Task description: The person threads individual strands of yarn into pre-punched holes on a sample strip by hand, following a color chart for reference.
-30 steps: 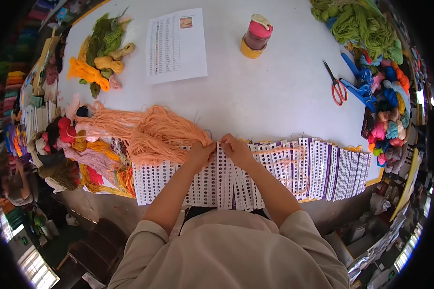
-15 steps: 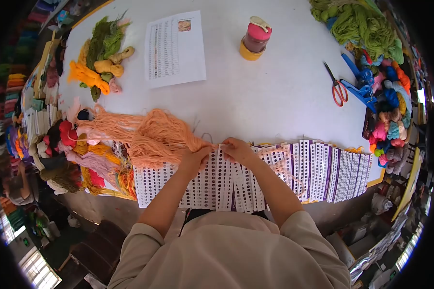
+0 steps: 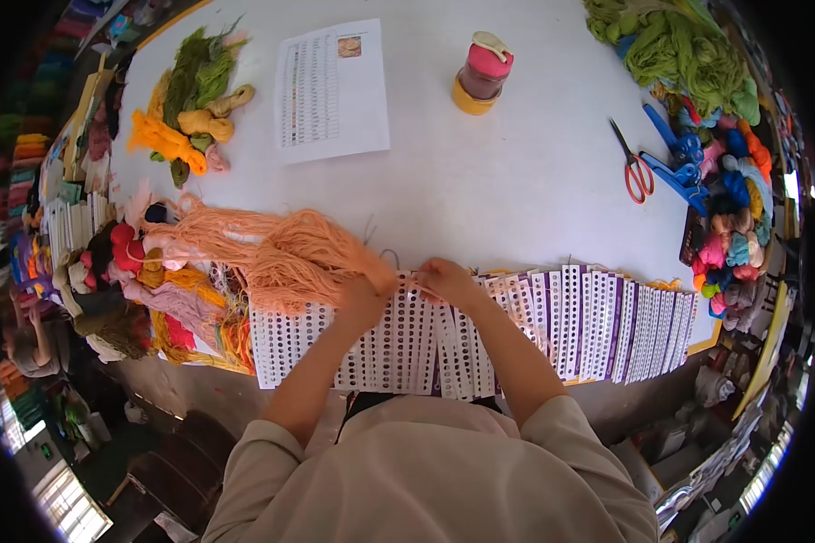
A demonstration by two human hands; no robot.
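A row of white punched cards (image 3: pixel 407 348) with purple strips between some of them lies along the table's near edge. My left hand (image 3: pixel 364 294) is closed at the right end of a peach yarn bundle (image 3: pixel 308 258), over the cards' top edge; motion smears its fingertips. Just to its right, my right hand (image 3: pixel 444 282) is pinched at the top of the cards, and what is between its fingers is too small to make out. Pale peach strands (image 3: pixel 530 317) lie across the cards right of my right hand.
A printed sheet (image 3: pixel 331 90), a pink-topped jar (image 3: pixel 484 74), red-handled scissors (image 3: pixel 638 172) and blue clamps (image 3: pixel 684 154) lie farther back. Coloured yarn heaps are at both sides, with green skeins (image 3: pixel 684 54) at the back right. Another person (image 3: pixel 36 348) is at the far left.
My left hand has turned and shifted slightly left, and the yarn end by it has moved. My right hand's fingers have drawn slightly away from the left hand.
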